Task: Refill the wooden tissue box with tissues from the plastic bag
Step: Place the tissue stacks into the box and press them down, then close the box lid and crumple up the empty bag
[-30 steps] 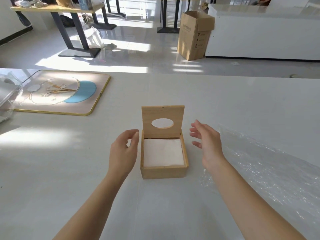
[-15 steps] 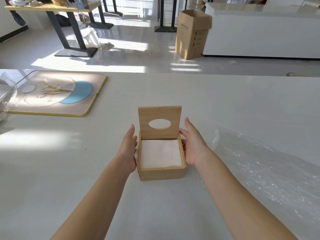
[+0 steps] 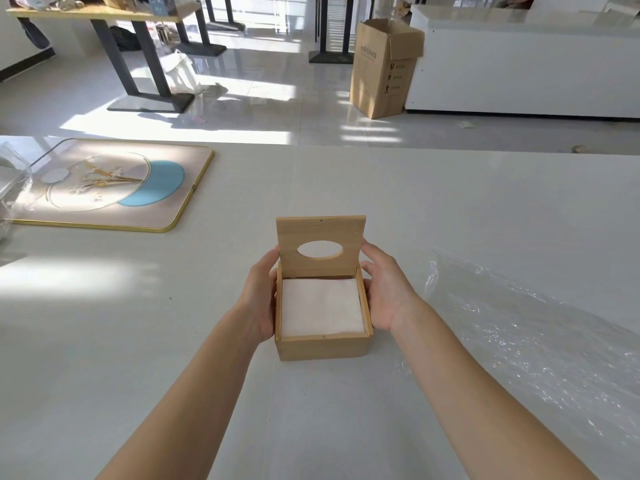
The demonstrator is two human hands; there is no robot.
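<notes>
The wooden tissue box (image 3: pixel 322 347) stands on the white table (image 3: pixel 138 341) in front of me. Its lid (image 3: pixel 320 233), with an oval hole, is raised upright at the back. A white stack of tissues (image 3: pixel 322 306) fills the inside. My left hand (image 3: pixel 259 299) presses flat against the box's left wall, fingers reaching the lid's left edge. My right hand (image 3: pixel 384 292) holds the right wall, its fingertips touching the lid's right edge. The clear plastic bag (image 3: pixel 526 337) lies flat and crumpled on the table to the right, beyond my right forearm.
A gold-rimmed decorative tray (image 3: pixel 114 185) lies at the far left of the table, with clear plastic (image 3: pixel 10 178) at its left edge. Beyond the table are a cardboard box (image 3: pixel 384 67) on the floor, a white counter (image 3: pixel 519 64) and dark-legged tables.
Both hands have come in from beside the box and closed against its two side walls. Their fingertips now reach the raised lid's edges. The box and tissues stay in place.
</notes>
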